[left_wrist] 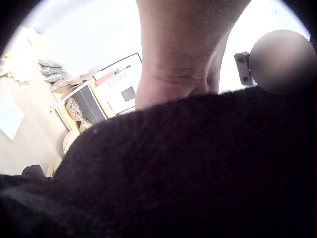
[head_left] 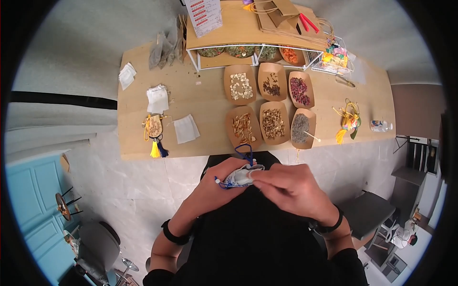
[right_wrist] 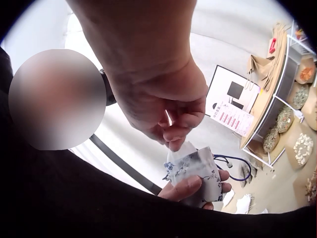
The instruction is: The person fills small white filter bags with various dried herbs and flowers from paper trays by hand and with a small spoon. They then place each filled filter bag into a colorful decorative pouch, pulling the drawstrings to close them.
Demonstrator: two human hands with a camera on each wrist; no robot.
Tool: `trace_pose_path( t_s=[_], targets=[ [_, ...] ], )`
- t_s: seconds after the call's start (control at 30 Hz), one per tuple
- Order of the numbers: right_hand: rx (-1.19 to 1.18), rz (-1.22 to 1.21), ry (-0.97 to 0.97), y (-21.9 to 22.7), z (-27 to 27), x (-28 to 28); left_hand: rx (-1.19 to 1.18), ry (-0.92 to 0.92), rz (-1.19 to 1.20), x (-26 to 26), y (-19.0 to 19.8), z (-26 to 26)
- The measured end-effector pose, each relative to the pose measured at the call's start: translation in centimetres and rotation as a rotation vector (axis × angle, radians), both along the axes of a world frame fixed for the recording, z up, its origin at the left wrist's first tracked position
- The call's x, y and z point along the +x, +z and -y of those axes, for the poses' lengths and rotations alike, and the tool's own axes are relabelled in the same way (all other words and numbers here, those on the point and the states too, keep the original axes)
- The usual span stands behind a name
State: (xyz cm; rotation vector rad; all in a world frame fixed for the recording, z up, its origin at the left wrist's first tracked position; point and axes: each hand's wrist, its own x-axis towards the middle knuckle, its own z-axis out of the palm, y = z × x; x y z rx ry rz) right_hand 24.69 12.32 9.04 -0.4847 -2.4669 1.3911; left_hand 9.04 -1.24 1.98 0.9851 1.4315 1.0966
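Note:
My left hand point(head_left: 214, 183) grips a small white drawstring pouch point(right_wrist: 198, 181) with blue flowers, its thumb across the front. The pouch's blue cord point(right_wrist: 241, 168) loops out to one side. Over the open mouth, fingertips of my right hand point(head_left: 291, 186) pinch a white sachet point(right_wrist: 181, 151) that sits partly inside the pouch. Both hands are in front of my body, just off the table's near edge. Dark clothing fills most of the left wrist view and hides the left fingers there.
Several paper trays point(head_left: 243, 90) of dried herbs and flowers stand mid-table point(head_left: 200, 95), below a wooden shelf point(head_left: 234, 28). White sachets point(head_left: 187, 128) and a tasselled pouch point(head_left: 155, 126) lie left. Another tasselled pouch point(head_left: 350, 119), a bottle point(head_left: 380, 126) and a wire basket point(head_left: 336, 64) are right.

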Motion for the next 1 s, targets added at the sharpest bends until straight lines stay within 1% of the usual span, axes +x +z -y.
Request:
trace_pose_path(
  t_s=[0.03,0.1,0.13,0.2,0.23,0.3,0.33,0.4,0.43,0.5,0.53,0.57,0.6,0.63,0.7,0.77,0.83,0.87,0.9,0.97,1.0],
  targets=[
    [0.000,0.001,0.000,-0.1,0.1,0.2,0.018,0.001,0.040,0.0,-0.2,0.1],
    [0.139,0.156,0.089,-0.2,0.2,0.6,0.037,0.004,0.081,0.0,-0.6,0.2],
    [0.139,0.157,0.091,-0.2,0.0,0.9,0.049,-0.016,0.119,0.0,-0.8,0.3],
    [-0.074,0.253,0.233,0.1,-0.4,1.4,0.061,-0.039,0.156,0.1,-0.7,0.4],
    [-0.073,0.253,0.230,0.4,-0.7,1.3,0.021,-0.064,0.194,0.3,-0.6,0.5],
    [-0.038,0.418,0.399,0.9,-1.4,1.3,-0.018,-0.093,0.233,0.6,-0.1,0.4],
    [-0.038,0.419,0.395,0.6,-1.5,1.2,-0.023,-0.119,0.217,0.8,0.1,0.3],
    [0.084,0.498,0.504,-0.3,-1.4,1.2,-0.026,-0.151,0.200,1.1,0.2,0.2],
    [0.087,0.497,0.500,-0.3,-1.6,1.2,-0.010,-0.133,0.185,1.3,0.1,0.3],
    [0.189,0.401,0.456,0.0,-2.0,1.6,0.008,-0.118,0.173,1.2,0.1,0.2],
    [0.187,0.405,0.458,0.7,-2.2,1.8,-0.055,-0.096,0.315,1.0,0.2,0.4],
    [0.080,0.361,0.362,1.8,-2.5,1.9,-0.118,-0.072,0.455,0.8,0.2,0.5],
    [-0.025,0.315,0.267,2.5,-2.7,2.0,-0.103,-0.023,0.467,0.8,0.2,0.7],
    [-0.023,0.315,0.271,2.8,-2.9,2.3,-0.100,-0.019,0.467,0.7,0.2,0.8],
    [-0.137,0.358,0.195,3.2,-2.7,2.9,-0.019,0.042,0.548,0.6,0.4,0.8],
    [-0.172,0.359,0.221,2.6,-2.1,2.7,-0.022,0.021,0.538,0.4,0.4,0.8],
    [-0.113,0.332,0.316,2.0,-1.5,2.4,-0.026,-0.003,0.530,0.4,0.4,0.6],
    [-0.058,0.334,0.323,1.8,-1.2,2.3,0.025,0.008,0.448,0.7,0.4,0.3],
    [-0.058,0.334,0.323,1.9,-1.0,2.1,0.074,0.019,0.366,0.7,0.4,0.2],
    [0.062,0.391,0.406,2.2,-0.8,1.8,0.041,-0.010,0.356,0.6,0.6,0.1],
    [0.063,0.391,0.404,2.3,-0.8,1.7,0.011,-0.041,0.344,0.6,0.7,0.0]
  ],
)
